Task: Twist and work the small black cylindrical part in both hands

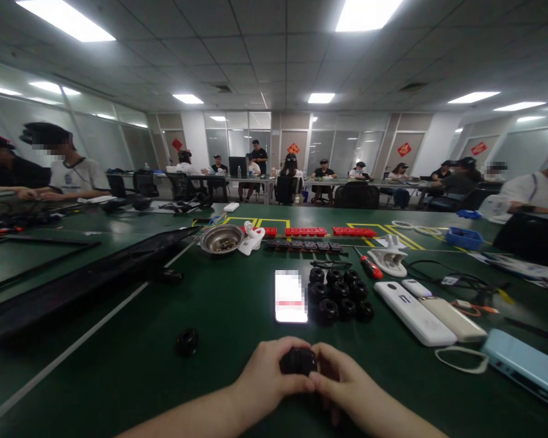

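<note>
Close to my body, both hands are wrapped round one black round part (300,361) that looks like a small wheel. My left hand (270,369) has its fingers over the top and its thumb along the near side. On the other side, my right hand (338,372) grips the part with thumb and fingers; some of its fingers are hidden. A similar black round part (187,342) lies alone to the left. Several more of them form a cluster (340,293) beyond my right hand. A phone (291,298) with a lit screen lies beside that cluster.
A metal bowl (223,239) with small parts stands beyond, near red trays (305,232) and a row of black parts (304,246). A long black panel (86,277) lies left. On the right are a screwdriver (371,266), power banks (413,313) and cables. People sit around.
</note>
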### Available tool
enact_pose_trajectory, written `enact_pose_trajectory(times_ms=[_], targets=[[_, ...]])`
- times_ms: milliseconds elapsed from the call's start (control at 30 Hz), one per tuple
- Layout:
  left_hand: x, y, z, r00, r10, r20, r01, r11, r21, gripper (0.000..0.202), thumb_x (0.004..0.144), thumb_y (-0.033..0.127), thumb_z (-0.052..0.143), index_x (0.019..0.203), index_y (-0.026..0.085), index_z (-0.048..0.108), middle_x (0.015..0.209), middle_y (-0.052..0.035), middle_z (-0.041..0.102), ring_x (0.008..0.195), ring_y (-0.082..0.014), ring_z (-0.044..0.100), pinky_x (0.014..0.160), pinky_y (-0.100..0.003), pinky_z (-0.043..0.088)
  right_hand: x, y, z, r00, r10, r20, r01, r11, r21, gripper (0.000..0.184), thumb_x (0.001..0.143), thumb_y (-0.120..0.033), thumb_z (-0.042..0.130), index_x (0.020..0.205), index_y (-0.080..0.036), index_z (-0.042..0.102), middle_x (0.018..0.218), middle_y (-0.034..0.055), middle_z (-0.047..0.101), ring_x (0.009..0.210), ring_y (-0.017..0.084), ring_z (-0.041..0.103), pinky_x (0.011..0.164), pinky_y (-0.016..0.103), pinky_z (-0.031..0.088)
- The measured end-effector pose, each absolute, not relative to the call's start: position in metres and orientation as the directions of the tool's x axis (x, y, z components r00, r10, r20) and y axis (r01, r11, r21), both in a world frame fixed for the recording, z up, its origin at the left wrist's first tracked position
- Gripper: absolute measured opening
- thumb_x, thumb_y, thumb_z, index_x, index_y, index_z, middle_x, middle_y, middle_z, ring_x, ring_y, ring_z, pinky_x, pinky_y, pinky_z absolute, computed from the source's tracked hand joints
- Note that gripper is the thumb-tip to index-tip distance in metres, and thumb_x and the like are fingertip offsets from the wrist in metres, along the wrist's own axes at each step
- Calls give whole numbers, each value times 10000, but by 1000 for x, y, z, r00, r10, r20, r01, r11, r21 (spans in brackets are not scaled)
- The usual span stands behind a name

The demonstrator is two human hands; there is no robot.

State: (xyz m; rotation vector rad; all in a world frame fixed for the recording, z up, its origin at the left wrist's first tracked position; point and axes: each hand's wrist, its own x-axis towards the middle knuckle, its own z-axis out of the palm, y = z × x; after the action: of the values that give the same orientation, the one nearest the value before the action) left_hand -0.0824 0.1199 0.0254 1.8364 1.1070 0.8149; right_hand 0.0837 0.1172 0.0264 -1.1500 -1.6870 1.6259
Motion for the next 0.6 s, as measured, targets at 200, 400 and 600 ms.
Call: enact_pose_trajectory(times_ms=[200,400,600], targets=[[-80,117,25,418,896,151,426,-341,838,412,567,355,692,951,236,601,874,12,653,800,-166,582,723,-243,424,88,121,23,-446,849,-282,308,-149,-940,548,698,-671,289,597,-152,434,449,-29,469,317,49,395,281,153,310],[-81,117,32,385,916,113,402,-277,873,383,619,351,650,963,194,590,889,-15,645,808,-168,579,730,-249,427,91,126,25,-479,872,-97,249,29,-968,385,677,-508,527,846,-170,456,646,-33,481,524,91,488,413,191,410],[-80,117,31,390,918,69,448,-255,857,360,625,342,641,957,211,590,892,-14,635,808,-177,571,731,-272,426,108,93,75,-386,789,477,545,613,-572,210,794,-303,454,955,-183,516,828,48,570,736,158,540,658,298,456]])
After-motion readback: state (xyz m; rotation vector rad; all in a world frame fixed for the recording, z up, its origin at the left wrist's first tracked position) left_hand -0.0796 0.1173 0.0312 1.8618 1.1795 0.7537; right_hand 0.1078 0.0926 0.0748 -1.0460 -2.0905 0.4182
